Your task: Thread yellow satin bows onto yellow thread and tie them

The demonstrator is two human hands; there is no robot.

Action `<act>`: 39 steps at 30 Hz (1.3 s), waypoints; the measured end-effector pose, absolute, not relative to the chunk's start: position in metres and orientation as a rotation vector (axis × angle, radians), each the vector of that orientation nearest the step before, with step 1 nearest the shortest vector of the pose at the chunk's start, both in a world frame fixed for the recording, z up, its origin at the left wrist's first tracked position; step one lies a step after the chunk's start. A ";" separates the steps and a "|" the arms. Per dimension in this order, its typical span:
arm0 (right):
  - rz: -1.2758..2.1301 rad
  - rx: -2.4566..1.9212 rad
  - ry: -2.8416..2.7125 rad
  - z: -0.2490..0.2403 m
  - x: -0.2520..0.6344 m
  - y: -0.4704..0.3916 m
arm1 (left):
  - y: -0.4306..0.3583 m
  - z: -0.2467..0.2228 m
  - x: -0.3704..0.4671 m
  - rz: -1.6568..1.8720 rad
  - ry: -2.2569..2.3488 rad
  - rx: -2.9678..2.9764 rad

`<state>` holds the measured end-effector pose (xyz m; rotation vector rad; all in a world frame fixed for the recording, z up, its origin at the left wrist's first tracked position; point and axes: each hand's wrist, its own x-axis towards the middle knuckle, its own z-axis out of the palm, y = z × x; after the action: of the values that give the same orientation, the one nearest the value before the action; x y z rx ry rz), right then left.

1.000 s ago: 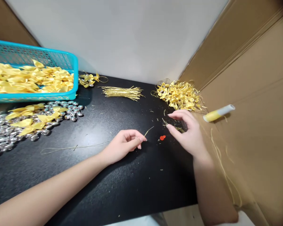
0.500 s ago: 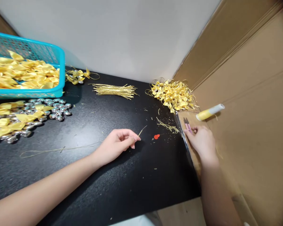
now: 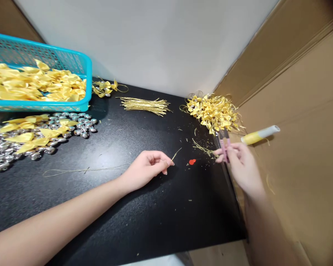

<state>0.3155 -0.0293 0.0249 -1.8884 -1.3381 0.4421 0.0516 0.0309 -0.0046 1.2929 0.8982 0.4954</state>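
My left hand (image 3: pixel 151 168) is pinched on a thin gold cord (image 3: pixel 86 170) low over the black table. A short end sticks out past the fingertips, and the long looped part trails left across the table top. My right hand (image 3: pixel 242 166) is wrapped round pink-handled snips (image 3: pixel 224 144), their dark blades pointing away from me. The snips are just above the table's right edge, beside a small heap of cord offcuts (image 3: pixel 204 147). Between the hands lies a red piece (image 3: pixel 192 162).
A blue basket (image 3: pixel 90 79) of yellow ribbon bows stands back left, with silver beads (image 3: pixel 51 142) in front. Behind lies a bundle of gold cords (image 3: pixel 145 106). Bow pieces (image 3: pixel 213 111) are heaped back right, near a yellow-and-white tube (image 3: pixel 261 135) and a cardboard wall (image 3: pixel 299 111).
My right hand has lifted the snips off the cardboard at the right and moved them up to the table's edge. The left hand keeps its pinch. The whole view has shifted slightly.
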 end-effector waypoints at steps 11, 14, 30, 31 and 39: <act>0.755 -1.620 -1.837 0.007 0.252 -0.034 | 0.030 -0.004 0.050 0.565 0.871 1.251; 0.620 -1.646 -1.901 0.006 0.250 -0.035 | 0.028 -0.006 0.050 0.588 0.879 1.249; 0.649 -1.720 -1.840 0.005 0.244 -0.036 | 0.028 -0.007 0.052 0.585 0.844 1.222; 0.650 -1.723 -1.837 0.005 0.244 -0.036 | 0.028 -0.007 0.052 0.583 0.843 1.221; 0.631 -1.741 -1.840 0.006 0.244 -0.034 | 0.029 -0.007 0.053 0.562 0.857 1.217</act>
<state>0.2435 -0.0339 0.0056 -1.7406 -1.8399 0.6311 0.0532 0.0287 -0.0072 1.2169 0.8566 0.5618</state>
